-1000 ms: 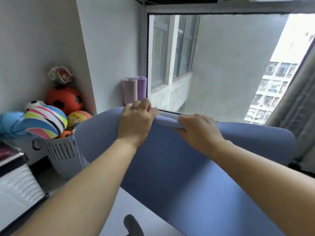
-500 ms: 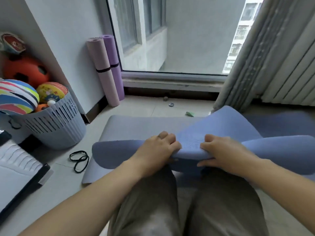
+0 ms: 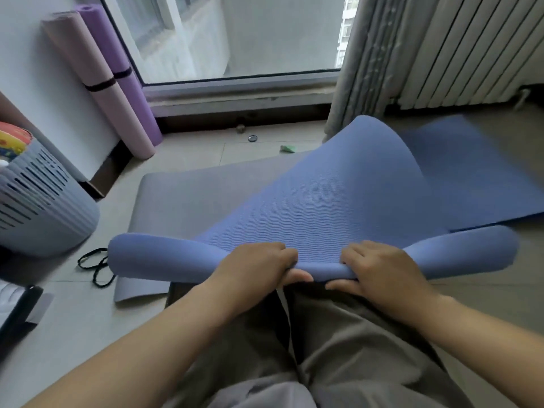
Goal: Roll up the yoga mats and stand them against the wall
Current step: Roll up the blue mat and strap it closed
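1. Gripped with the left hand (image 3: 256,269) and the right hand (image 3: 379,272), side by side with a gap between them, above the lap: the rolled near end of the blue mat (image 3: 338,195).
2. Curled the fingers (image 3: 273,253) of both over the top of that roll and tucked the thumbs underneath it.
3. Held that roll clear of the floor (image 3: 73,319), with its two ends sticking out well past the hands to left and right.
4. Rose in a ribbed hump beyond the hands, then lay flat on the floor toward its far right corner, near the radiator (image 3: 471,48).
5. Lay spread flat on the floor under and to the left of the blue mat: a grey mat (image 3: 182,198), unrolled.
6. Stood upright at the floor's far left corner, leaning on the wall (image 3: 17,54) and touching each other: a pink rolled mat (image 3: 97,81) and a purple rolled mat (image 3: 123,66), each ringed by a dark band.
7. Lay on the floor just beside the roll's left tip and the grey mat's near left corner: black elastic loops (image 3: 95,265).
8. Stood at the floor's left edge: a slatted grey basket (image 3: 44,213), with a coloured ball (image 3: 13,139) showing at its top.
9. Hung along the floor's far edge, right of the window (image 3: 235,33): a grey curtain (image 3: 356,69), touching the blue mat's hump or just behind it, cannot tell which.
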